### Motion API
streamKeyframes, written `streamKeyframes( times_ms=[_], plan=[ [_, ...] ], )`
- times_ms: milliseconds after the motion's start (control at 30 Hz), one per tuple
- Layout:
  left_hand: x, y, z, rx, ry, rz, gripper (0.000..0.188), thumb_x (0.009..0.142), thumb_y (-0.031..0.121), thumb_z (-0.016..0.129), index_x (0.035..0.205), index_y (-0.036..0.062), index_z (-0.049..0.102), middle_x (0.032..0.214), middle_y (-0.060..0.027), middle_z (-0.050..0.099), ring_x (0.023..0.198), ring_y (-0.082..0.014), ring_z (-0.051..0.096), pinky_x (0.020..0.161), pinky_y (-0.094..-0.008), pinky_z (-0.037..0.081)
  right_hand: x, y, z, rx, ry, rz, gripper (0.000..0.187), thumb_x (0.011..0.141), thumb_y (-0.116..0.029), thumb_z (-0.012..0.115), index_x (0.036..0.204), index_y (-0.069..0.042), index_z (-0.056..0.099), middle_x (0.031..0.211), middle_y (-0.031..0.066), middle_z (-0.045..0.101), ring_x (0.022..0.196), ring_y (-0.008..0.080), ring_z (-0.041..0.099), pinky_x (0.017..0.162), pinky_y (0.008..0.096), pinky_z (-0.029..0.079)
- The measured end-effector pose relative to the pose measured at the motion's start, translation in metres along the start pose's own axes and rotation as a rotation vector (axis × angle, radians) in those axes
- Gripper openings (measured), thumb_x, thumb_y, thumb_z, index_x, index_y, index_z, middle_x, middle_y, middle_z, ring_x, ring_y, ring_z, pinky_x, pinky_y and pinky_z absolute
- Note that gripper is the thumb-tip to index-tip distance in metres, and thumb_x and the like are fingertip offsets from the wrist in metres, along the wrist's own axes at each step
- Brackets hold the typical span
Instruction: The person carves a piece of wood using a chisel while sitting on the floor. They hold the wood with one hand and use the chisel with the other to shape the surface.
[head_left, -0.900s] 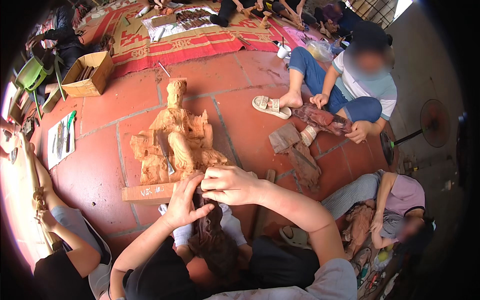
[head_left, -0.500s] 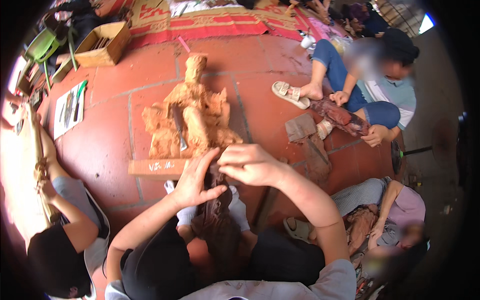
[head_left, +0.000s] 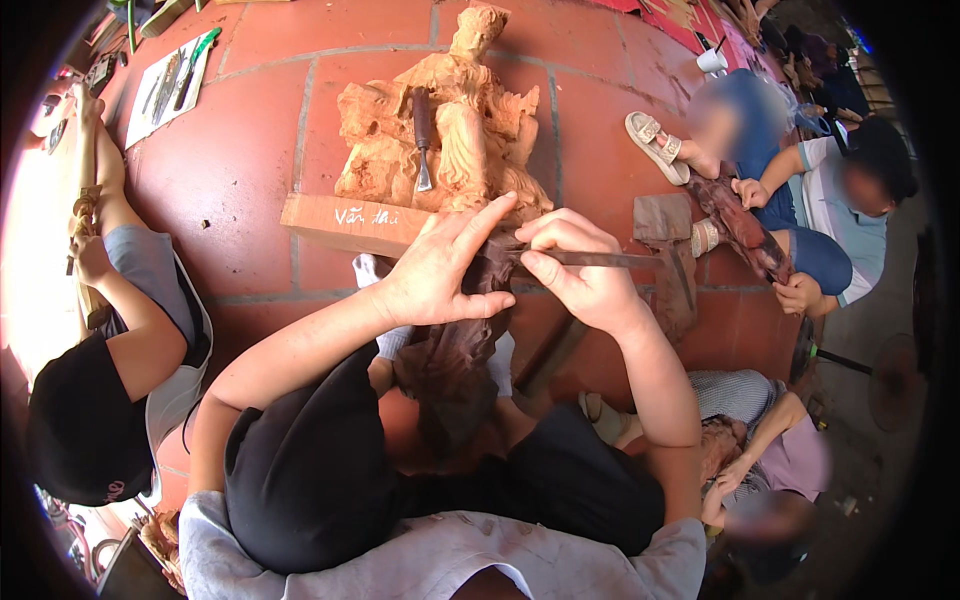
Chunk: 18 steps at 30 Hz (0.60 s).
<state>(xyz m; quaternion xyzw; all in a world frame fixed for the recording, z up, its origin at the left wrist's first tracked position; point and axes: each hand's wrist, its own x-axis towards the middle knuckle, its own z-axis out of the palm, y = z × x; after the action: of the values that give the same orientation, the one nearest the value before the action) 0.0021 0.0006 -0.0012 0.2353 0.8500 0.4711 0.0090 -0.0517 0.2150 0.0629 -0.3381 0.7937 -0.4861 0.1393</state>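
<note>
A dark brown wood carving stands between my knees, its lower part in shadow. My left hand lies against its upper part, fingers stretched and thumb spread apart across it. Close by on the right, my right hand is closed around a slim, flat, file-like tool. The tool's tail sticks out to the right; its working end is at the carving, partly hidden by my fingers. Just beyond, a pale orange wooden figure lies on a block base, with a dark-handled chisel resting on it.
A person on the right holds a reddish-brown carving; another sits at lower right. At left, a person in a black cap works on a pale piece. Tools lie on a white sheet. A brown block lies on the tiled floor.
The view has shifted, so the pale figure appears higher and further right. My right hand has turned, and the slim tool in it now shows. My left hand stays on the dark carving.
</note>
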Motion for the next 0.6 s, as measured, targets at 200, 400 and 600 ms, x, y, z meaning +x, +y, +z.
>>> streamKeyframes(
  times_ms=[200,400,600],
  plan=[
    [0.003,0.000,0.001,0.021,0.060,0.058,0.100,0.076,0.045,0.075,0.152,0.0060,0.022,0.129,-0.0235,0.052,0.118,-0.0401,0.051,0.100,-0.0486,0.039,0.005,0.005,0.000,-0.061,0.018,-0.037,0.010,0.088,-0.013,0.068,0.090,-0.004,0.064,0.091,0.0080,0.066,0.082,0.0264,0.064,0.073,0.0370,0.052],
    [0.002,0.002,-0.002,0.012,-0.015,0.012,0.100,0.077,0.050,0.073,0.151,0.0028,0.024,0.139,-0.0228,0.044,0.125,-0.0397,0.045,0.106,-0.0490,0.035,-0.004,-0.007,0.009,-0.246,0.059,-0.127,0.011,0.084,-0.014,0.073,0.088,-0.007,0.065,0.096,0.0082,0.067,0.088,0.0252,0.066,0.073,0.0351,0.054],
    [0.000,0.002,-0.001,0.034,0.008,0.021,0.094,0.077,0.048,0.073,0.148,0.0043,0.030,0.129,-0.0221,0.051,0.117,-0.0393,0.050,0.100,-0.0479,0.038,-0.001,0.011,0.001,0.051,0.072,-0.080,0.013,0.085,-0.012,0.073,0.088,-0.003,0.064,0.094,0.0092,0.068,0.085,0.0250,0.067,0.072,0.0333,0.054]
  ],
)
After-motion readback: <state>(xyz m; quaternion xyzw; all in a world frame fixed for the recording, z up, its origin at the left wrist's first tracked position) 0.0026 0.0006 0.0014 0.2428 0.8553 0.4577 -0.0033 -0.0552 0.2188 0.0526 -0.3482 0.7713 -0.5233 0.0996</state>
